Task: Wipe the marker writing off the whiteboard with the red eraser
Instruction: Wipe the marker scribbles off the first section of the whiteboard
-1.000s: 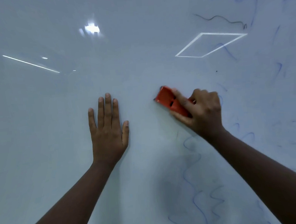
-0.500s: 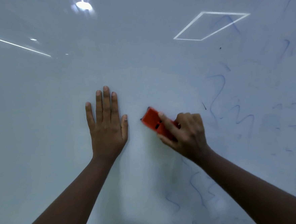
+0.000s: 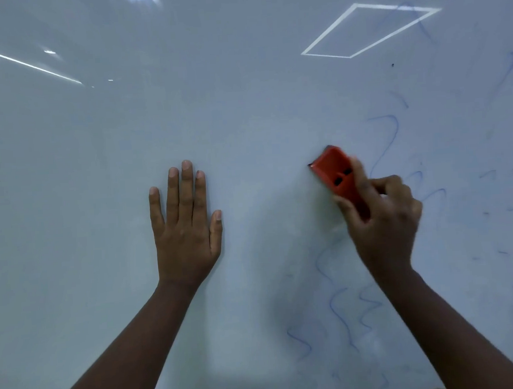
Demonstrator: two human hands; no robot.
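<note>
Red eraser sits pressed to the whiteboard, gripped by the right hand, which looks blurred. Blue marker squiggles lie just below and to the right of it. The left hand rests flat on the board, fingers spread wide, holding nothing.

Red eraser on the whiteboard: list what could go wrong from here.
1. The right hand grips only the lower end of the red plastic eraser; its free upper end might tilt and wipe unevenly.
2. Faint blue marker squiggles lie below that hand, and more to its right; they could get missed.
3. The left hand lies flat on the white whiteboard and may leave smudges.
</note>
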